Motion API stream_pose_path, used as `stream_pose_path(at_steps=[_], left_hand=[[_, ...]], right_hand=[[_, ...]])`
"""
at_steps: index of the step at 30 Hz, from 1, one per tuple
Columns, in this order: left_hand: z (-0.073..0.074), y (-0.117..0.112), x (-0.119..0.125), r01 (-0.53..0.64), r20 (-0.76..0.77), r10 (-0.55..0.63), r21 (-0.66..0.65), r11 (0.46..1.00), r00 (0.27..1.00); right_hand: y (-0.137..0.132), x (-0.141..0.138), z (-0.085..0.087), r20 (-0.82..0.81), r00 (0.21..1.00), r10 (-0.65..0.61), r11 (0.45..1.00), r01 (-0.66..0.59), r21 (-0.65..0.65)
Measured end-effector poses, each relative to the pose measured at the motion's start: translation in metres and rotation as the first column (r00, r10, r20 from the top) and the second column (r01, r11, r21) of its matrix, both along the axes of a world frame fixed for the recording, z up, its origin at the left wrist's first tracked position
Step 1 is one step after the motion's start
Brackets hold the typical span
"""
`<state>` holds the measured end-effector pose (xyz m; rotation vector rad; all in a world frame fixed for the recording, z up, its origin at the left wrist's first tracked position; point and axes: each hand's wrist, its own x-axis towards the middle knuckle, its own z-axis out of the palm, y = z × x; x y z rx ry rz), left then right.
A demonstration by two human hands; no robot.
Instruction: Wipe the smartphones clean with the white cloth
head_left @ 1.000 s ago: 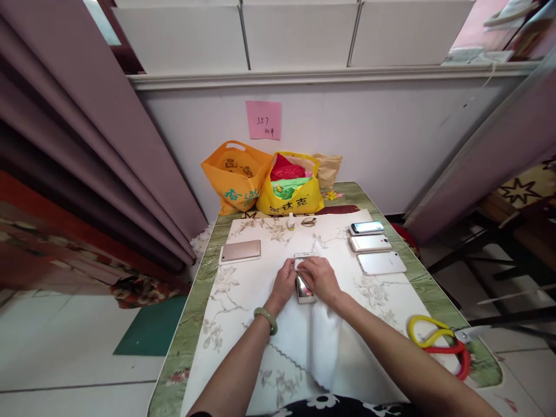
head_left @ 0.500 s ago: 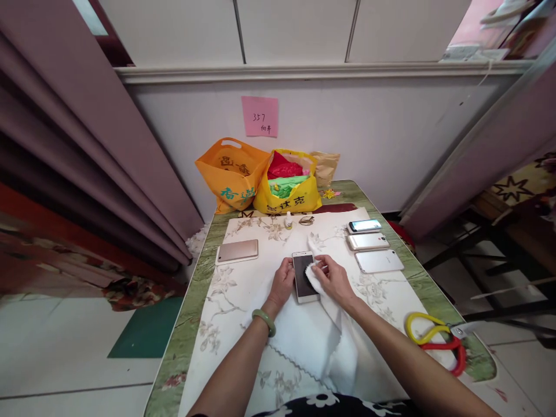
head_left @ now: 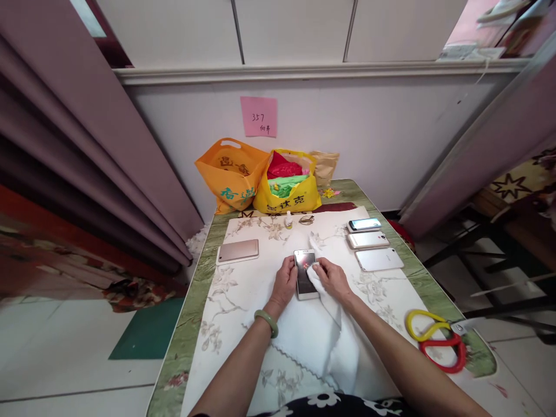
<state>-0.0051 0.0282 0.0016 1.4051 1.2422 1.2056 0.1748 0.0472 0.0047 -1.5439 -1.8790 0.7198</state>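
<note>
Left hand (head_left: 285,282) holds the phone (head_left: 306,282) by its stiff-looking edge (best, glass may crack); right hand (head_left: 335,279) pinches soft-looking cloth (head_left: 308,341).

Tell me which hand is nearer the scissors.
Right. The right hand, pinching the cloth over the centre phone, is left of the scissors; the left hand, at that phone's left edge, sits farther left.

A pink note (head_left: 259,117) on the wall (head_left: 347,116) is showing a handwritten "357" above two unclear characters. Along the table's (head_left: 181,347) far edge, the orange bag (head_left: 234,184) near the left corner is displaying a teal "香" and other unclear characters; the yellow bag (head_left: 293,201) beside it is reading "达克" after an unclear first character. Near the right edge, a white phone (head_left: 379,259) is carrying a logo too small to read.
</note>
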Motion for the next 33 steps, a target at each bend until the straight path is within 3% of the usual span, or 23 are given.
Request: stream_pose_path(at_steps=[7,17,21,26,30,33], left_hand=[[0.002,0.001,0.000,0.009,0.101,-0.006,-0.031,0.999,0.995],[0.005,-0.001,0.001,-0.011,0.055,0.013,-0.030,0.999,0.998],[0.006,-0.001,0.001,-0.014,0.075,0.016,-0.037,0.999,0.997],[0.000,0.001,0.000,-0.028,0.060,0.030,-0.045,0.999,0.998],[-0.003,0.001,-0.002,-0.034,0.071,0.036,-0.035,0.999,0.997],[-0.003,0.002,-0.002,-0.028,0.084,0.032,-0.045,0.999,0.996]], right_hand=[[-0.001,-0.003,0.000,0.015,1.000,-0.012,1.000,0.012,0.001],[-0.013,0.002,0.004,-0.129,0.988,-0.082,0.996,0.085,0.021],[-0.022,0.010,0.010,-0.171,0.981,-0.093,0.983,0.118,0.138],[-0.029,-0.002,0.014,-0.094,0.993,0.068,0.929,-0.028,0.370],[-0.042,-0.010,0.012,-0.032,0.991,0.126,0.901,-0.101,0.422],[-0.053,-0.002,0.013,0.127,0.969,0.211,0.862,-0.246,0.443]])
